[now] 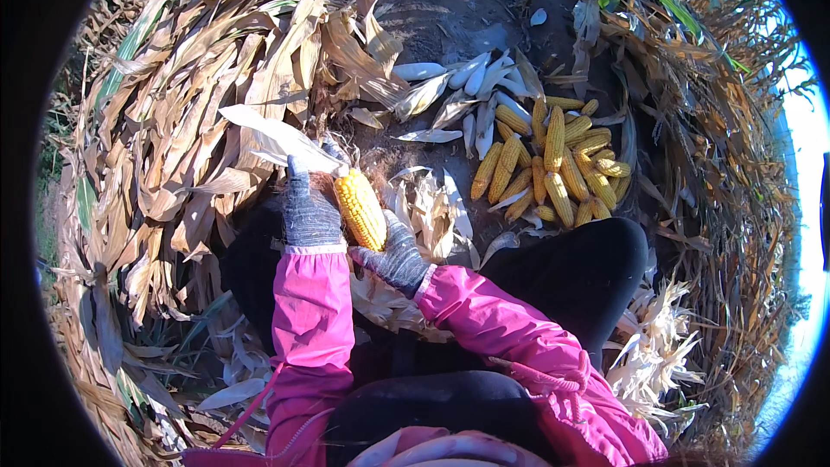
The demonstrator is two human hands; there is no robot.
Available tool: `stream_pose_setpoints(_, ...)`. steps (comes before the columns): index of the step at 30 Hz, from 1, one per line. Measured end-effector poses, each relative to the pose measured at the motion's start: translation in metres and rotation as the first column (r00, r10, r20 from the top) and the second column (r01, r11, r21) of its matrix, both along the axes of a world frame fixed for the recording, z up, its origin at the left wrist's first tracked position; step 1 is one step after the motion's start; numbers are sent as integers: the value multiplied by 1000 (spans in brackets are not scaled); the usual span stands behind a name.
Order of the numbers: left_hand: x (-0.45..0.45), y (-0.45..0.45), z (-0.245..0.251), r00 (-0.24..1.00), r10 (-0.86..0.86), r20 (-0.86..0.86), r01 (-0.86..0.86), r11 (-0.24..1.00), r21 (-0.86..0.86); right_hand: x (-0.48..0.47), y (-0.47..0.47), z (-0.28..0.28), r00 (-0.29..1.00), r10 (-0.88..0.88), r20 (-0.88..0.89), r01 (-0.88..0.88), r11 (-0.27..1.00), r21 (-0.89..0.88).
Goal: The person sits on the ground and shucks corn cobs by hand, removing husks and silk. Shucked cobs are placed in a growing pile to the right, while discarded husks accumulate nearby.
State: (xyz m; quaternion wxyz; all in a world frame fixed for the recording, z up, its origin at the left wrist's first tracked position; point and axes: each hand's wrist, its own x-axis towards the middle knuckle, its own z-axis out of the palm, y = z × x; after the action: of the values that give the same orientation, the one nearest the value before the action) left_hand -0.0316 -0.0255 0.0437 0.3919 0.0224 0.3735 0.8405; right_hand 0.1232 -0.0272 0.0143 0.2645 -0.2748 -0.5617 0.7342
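My left hand (311, 207), in a grey knitted glove, grips the pale husk (285, 139) pulled back at the stem end of a yellow corn cob (360, 210). Around the cob's lower end closes my right hand (399, 256), gloved alike. The cob's kernels are bare and it tilts up to the left. Some fingers of my left hand are hidden behind the husk and cob. To the right of my hands lies a pile of husked yellow cobs (573, 172) on the soil.
Ears still in whitish husks (476, 74) lie beyond the husked pile. Dry corn stalks and leaves (259, 65) are heaped at the left, with more stalks (720, 162) along the right. Loose husks (431, 214) lie between my bent legs, others (655, 350) beside my right knee (609, 253).
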Motion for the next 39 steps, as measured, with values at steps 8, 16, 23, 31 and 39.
stream_pose_setpoints(8, 1, -17, -9, 925, -298, -237, 352, 905, 237, 10, 17, 6, 974, 216, -63, -211, 974, 78)
stream_pose_setpoints(16, -23, -29, 1, 624, -774, -109, 753, 558, 350, 33, 53, 33, 824, 481, 299, -566, 684, 460)
stream_pose_setpoints(23, 10, -21, 11, 848, -474, -237, 524, 816, 242, 39, 59, -10, 896, 443, 25, -442, 887, 135)
stream_pose_setpoints(31, -15, -6, -50, 873, -430, -228, 487, 762, 426, 40, 65, -14, 876, 459, 144, -481, 842, 242)
stream_pose_setpoints(39, -32, 21, -21, 845, -510, -159, 521, 719, 461, 51, 74, 12, 789, 532, 306, -610, 733, 301)
